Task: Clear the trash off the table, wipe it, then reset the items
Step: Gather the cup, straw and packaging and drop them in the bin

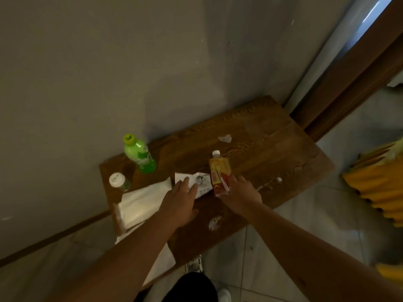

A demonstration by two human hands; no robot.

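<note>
A brown wooden table stands against the wall. My right hand grips the base of a yellow-and-red bottle with a white cap. My left hand lies flat with its fingertips on a white printed wrapper. A white cloth is spread at the table's left end and hangs over the front edge. Crumpled paper scraps lie at the back, at the front and at the right front edge.
A green bottle and a small white-capped jar stand at the table's back left. A yellow ribbed object sits on the floor to the right. A wooden door frame rises behind the table's right end.
</note>
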